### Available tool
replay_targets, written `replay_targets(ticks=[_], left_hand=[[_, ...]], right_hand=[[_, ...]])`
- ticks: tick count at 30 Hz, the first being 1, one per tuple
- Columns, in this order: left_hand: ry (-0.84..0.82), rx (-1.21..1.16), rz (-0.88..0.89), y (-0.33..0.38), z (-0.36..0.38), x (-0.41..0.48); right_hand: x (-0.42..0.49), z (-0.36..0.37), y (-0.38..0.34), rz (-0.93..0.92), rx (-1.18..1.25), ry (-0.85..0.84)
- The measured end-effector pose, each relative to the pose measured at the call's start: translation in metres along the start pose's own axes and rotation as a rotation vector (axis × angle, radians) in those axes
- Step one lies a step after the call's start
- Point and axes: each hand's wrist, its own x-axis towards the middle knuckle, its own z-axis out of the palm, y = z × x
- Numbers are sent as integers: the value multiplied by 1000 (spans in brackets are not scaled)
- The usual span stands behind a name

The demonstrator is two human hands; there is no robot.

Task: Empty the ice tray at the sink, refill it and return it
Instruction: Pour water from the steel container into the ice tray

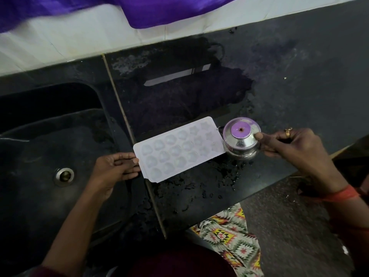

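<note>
A white ice tray (178, 149) with several rounded cells lies flat on the wet black counter (279, 80), just right of the sink. My left hand (115, 167) holds the tray's near-left short end, fingers against its edge. A small steel pot (241, 141) stands at the tray's right end, its mouth reflecting purple. My right hand (293, 145) grips the pot's rim and side between thumb and fingers. I cannot tell whether the tray's cells hold water.
The black sink (40, 148) with a metal drain (64, 175) fills the left side. A brass strip (127, 124) separates sink and counter. Water drops and a puddle cover the counter. White tiles and purple cloth (159, 11) are behind; the counter's front edge runs lower right.
</note>
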Motion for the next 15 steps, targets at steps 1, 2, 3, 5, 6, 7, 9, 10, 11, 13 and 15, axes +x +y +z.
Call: replay_targets(ticks=[1,2,3,5,6,7,9,10,11,13,15], left_hand=[[-1,0,1,0,0,0],[-2,1,2,0,0,0],[-2,1,2,0,0,0],[-1,2,0,0,0,1],[-1,2,-1,-1,0,1],[-2,2,0,-1,0,0],[-3,-2,5,-1,0,0],[-2,-5,7,-1,0,0],[-1,-6,7,-1,0,0],[0,-5,5,0,0,-1],[0,-6,5,0,1,-1]], right_hand=[[0,0,0,1,1,-1],[1,0,0,1,-1,-2],[1,0,0,0,-4,-1],[1,0,1,4,-13,-2],[1,0,0,6,-17,-3],[1,1,0,5,-17,-5],[0,2,-1,0,-9,-3],[0,2,-1,-1,-9,1],[0,2,-2,0,-11,2],[-1,2,-2,3,-3,-4],[-2,2,-2,2,14,-6]])
